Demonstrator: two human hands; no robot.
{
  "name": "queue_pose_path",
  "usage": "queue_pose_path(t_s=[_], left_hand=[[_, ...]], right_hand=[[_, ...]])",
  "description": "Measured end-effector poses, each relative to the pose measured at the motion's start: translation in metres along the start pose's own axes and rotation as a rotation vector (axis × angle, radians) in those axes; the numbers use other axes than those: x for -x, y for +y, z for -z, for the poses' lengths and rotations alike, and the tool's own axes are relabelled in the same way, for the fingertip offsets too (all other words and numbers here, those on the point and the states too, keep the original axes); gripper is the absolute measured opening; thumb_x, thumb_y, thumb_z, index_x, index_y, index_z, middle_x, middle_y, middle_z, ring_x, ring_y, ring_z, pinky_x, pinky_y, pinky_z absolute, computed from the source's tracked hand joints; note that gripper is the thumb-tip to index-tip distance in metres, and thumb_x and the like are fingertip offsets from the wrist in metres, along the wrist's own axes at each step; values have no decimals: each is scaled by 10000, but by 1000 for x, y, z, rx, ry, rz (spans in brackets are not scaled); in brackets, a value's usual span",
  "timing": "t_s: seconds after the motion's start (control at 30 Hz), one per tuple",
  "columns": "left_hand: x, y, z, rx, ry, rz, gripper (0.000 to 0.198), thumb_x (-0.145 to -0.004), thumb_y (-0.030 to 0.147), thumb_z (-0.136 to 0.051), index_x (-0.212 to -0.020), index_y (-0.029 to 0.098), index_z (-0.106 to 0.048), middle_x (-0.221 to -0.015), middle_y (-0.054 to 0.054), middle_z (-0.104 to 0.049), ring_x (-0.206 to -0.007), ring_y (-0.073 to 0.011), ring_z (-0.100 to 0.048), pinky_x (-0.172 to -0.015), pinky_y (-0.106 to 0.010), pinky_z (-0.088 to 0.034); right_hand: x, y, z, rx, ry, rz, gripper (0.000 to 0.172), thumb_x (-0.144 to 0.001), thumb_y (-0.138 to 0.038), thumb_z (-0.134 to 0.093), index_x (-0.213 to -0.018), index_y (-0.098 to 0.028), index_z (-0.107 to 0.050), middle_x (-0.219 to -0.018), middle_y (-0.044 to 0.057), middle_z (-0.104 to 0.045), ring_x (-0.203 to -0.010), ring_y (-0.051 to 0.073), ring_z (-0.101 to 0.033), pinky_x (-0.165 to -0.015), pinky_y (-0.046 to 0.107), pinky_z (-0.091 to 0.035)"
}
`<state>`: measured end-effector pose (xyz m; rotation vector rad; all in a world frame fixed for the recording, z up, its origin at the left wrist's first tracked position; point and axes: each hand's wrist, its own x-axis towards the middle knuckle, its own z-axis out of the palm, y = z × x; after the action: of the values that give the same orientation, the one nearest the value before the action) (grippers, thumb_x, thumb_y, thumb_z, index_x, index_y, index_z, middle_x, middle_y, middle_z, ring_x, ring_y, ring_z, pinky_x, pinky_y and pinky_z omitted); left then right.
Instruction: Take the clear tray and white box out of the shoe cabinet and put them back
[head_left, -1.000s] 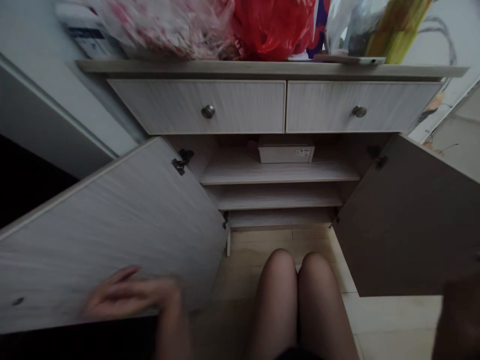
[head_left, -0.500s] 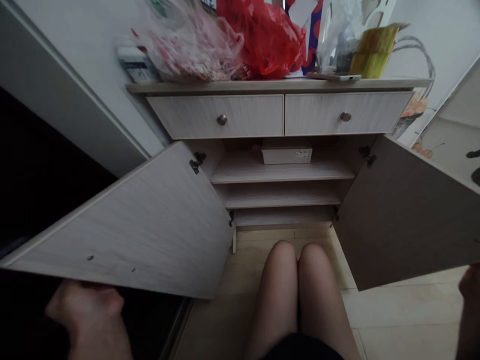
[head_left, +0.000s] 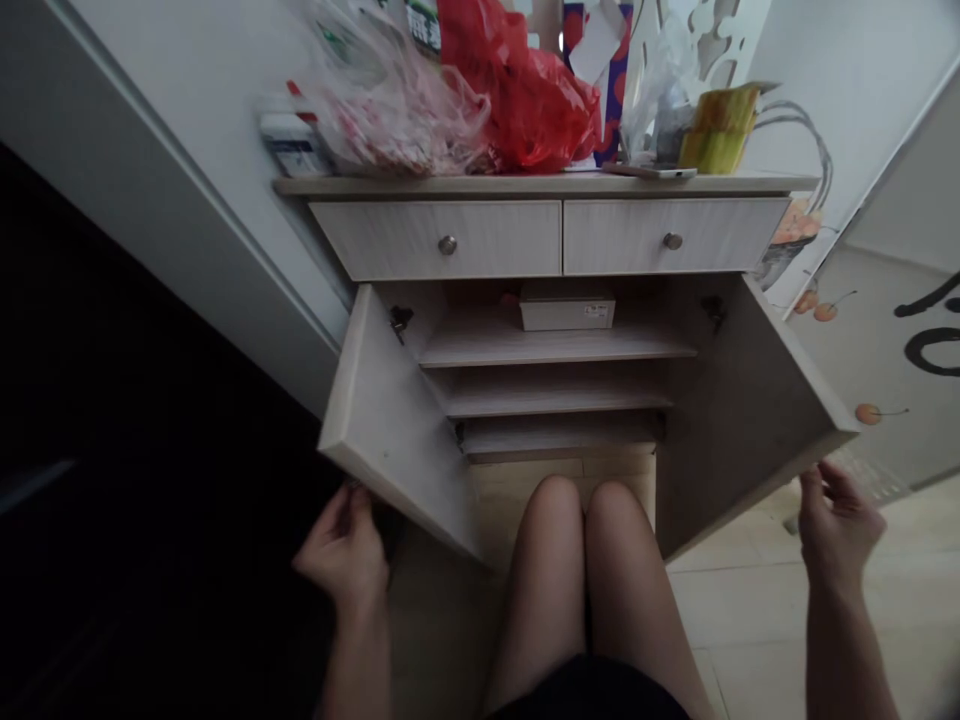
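A pale wood-grain cabinet [head_left: 450, 190] stands before me with both lower doors partly swung out. My left hand [head_left: 349, 545] is closed at the lower outer edge of the left cabinet door [head_left: 394, 420], its fingertips partly hidden behind the panel. On the other side, my right hand [head_left: 836, 520] pinches at the outer edge of the right cabinet door [head_left: 742, 420]; whether it holds a knob there is hidden. Between the doors are three shelves, with a whitish box [head_left: 566, 308] on the top shelf [head_left: 480, 345].
Above the doors are two drawers with round knobs [head_left: 448, 245]. The cabinet top carries a pinkish plastic bag [head_left: 405, 120], a red bag [head_left: 525, 100], a white bottle [head_left: 292, 140], a phone [head_left: 649, 172] and a yellow-green pouch [head_left: 716, 130]. My knees [head_left: 585, 510] are close to the opening.
Both doors have swung inward, narrowing the opening. My left hand has moved right and up with its door; my right hand has come left, fully into view.
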<state>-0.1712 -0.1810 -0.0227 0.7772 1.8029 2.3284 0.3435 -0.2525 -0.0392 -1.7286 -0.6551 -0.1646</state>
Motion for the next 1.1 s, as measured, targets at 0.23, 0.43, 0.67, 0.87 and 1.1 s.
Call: queue_pose_path(t_s=[0.23, 0.43, 0.67, 0.87, 1.1], left_hand=[[40, -16, -62, 66, -256, -26, 412, -618, 510, -769, -854, 174, -742, -790, -75, -749, -727, -225, -719, -730, -370, -610], [65, -12, -120, 94, -490, -51, 365, -697, 502, -740, -857, 175, -746, -850, -87, -751, -786, -210, -715, -752, -325, -584], [80, -2, -167, -9, -591, -284, 173, -815, 341, -680, -846, 184, -746, -818, -74, -731, -784, -186, -688, -783, -307, -539], [85, -1, -209, -94, -638, -352, 116, -834, 276, -687, -871, 178, -736, -846, -83, -731, -792, -186, -676, -789, -300, -504], [86, -3, -241, -152, -689, -370, 135, -857, 275, -675, -919, 171, -736, -879, -98, -725, -817, -186, -668, -803, -291, -479]], right_hand=[[34, -50, -34, -135, -183, 215, 320, -808, -553, -573, -909, -269, -681, -925, 108, -711, -802, 263, -656, -695, 410, -481], [53, -90, -84, -172, -356, 246, 345, -843, -567, -518, -898, -257, -660, -914, 87, -711, -764, 243, -651, -686, 374, -466], [62, -124, -159, -183, -468, 273, 400, -868, -580, -504, -937, -225, -674, -830, 65, -715, -735, 227, -659, -686, 336, -459], [65, -146, -208, -99, -456, 320, 363, -914, -534, -475, -924, -226, -665, -866, 61, -718, -763, 212, -652, -683, 303, -417], [62, -155, -245, -44, -436, 385, 345, -948, -493, -468, -956, -209, -663, -929, 65, -716, -772, 195, -631, -695, 284, -378]])
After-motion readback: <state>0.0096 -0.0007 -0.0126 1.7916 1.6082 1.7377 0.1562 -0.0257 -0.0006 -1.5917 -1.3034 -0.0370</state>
